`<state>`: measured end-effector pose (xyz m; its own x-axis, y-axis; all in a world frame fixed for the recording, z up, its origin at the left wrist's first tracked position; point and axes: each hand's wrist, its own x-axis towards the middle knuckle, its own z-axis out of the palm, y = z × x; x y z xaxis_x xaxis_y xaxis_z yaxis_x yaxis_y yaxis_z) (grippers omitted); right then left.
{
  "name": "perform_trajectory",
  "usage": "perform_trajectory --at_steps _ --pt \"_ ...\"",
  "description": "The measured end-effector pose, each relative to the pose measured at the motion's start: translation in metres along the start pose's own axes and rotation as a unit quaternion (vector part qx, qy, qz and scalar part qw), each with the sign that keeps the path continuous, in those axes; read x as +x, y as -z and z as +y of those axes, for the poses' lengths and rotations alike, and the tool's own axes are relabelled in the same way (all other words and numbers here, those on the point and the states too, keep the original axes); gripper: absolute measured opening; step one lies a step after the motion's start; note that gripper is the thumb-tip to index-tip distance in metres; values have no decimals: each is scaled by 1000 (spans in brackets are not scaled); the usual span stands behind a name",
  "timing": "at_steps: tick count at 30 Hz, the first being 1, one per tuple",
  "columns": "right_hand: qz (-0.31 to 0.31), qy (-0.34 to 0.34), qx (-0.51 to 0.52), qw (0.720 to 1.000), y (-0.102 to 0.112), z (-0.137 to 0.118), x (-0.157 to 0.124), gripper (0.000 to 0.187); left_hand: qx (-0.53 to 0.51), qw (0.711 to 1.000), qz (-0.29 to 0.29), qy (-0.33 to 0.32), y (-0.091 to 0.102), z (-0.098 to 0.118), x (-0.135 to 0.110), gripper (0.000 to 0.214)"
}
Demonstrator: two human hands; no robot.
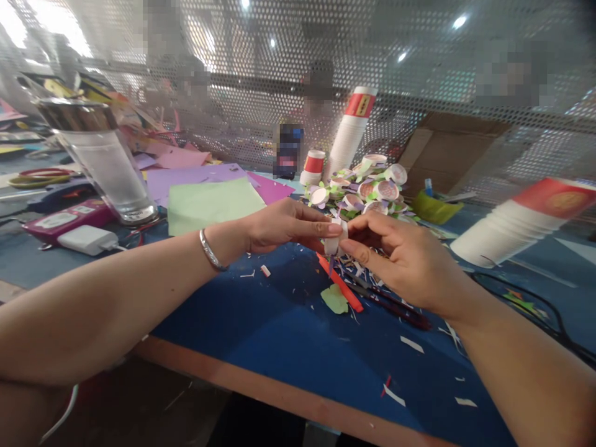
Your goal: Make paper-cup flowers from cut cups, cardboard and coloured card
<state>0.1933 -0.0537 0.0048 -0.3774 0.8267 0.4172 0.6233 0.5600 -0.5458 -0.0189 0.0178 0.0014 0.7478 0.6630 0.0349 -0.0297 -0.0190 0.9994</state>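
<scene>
Both my hands meet above the blue table, pinching a small white paper-cup piece (336, 241) from either side. My left hand (282, 225), with a silver bangle at the wrist, has its thumb across the piece's top. My right hand (405, 256) grips the other edge between thumb and fingers; some fingertips are hidden. Just behind is a heap of similar cup pieces (365, 189) with purple and green paper bits on them. Below the hands lie an orange-red marker (342, 284), a green paper scrap (334, 299) and dark-handled scissors (395, 307).
A glass water bottle (105, 164) and a white charger (88, 239) stand at left, near coloured paper sheets (214, 202). Tall cup stacks rise behind (349, 133) and lean at right (516, 226). A black cable (526, 288) curves at right; a perforated metal screen (251, 81) borders the back.
</scene>
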Motion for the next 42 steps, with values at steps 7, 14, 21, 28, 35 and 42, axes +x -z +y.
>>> perform_trajectory --at_steps 7,14,21,28,35,42 --pt "-5 2 8 1000 0 0 0 20 5 1000 -27 16 5 -2 1 24" --pt "-4 -2 -9 1000 -1 -2 0 23 4 999 -34 12 7 -3 2 23" --pt "-1 -3 -8 1000 -1 -2 1 24 -31 999 -32 27 7 -5 3 27" --pt "0 -17 -10 1000 -2 5 1 25 -37 998 46 17 -3 -2 1 41" --pt "-14 -31 33 999 -4 11 2 22 -10 998 65 5 -6 -6 0 40" --pt "-24 -50 69 996 -6 11 3 20 -7 998 55 8 -4 -3 -1 40"
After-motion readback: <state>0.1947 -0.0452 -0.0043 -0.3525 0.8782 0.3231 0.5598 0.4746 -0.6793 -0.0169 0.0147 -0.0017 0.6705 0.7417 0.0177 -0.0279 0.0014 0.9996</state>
